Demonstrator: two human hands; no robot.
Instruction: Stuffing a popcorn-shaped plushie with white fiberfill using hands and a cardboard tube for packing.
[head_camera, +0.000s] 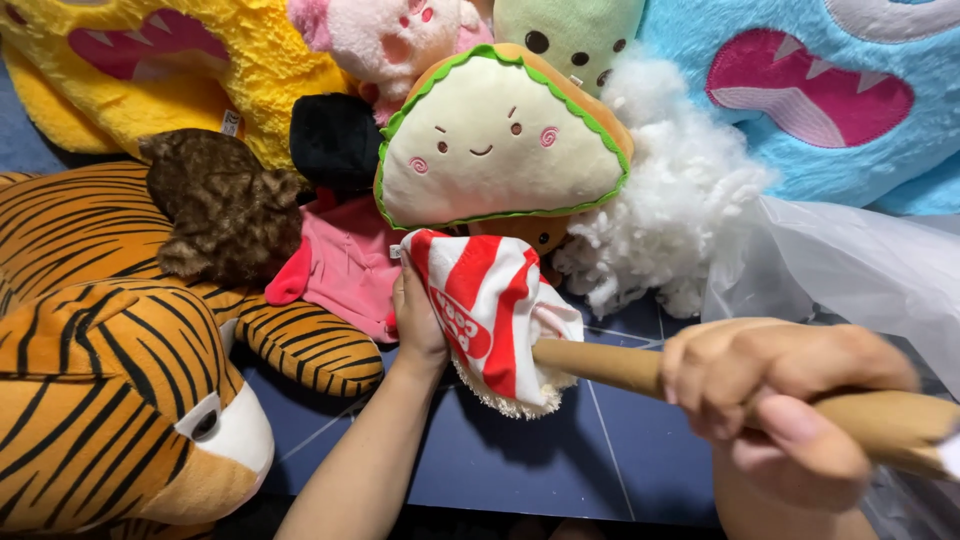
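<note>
I see left hand gripping red-and-white striped plush on blue floor, below sandwich plush; right hand wrapped round cardboard tube, tip inside plush opening

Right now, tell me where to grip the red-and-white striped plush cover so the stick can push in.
Grip the red-and-white cover on its closed left side, as the left hand does. Its open mouth faces right, where the right hand aims the brown stick, so backing the far side braces it.
</note>
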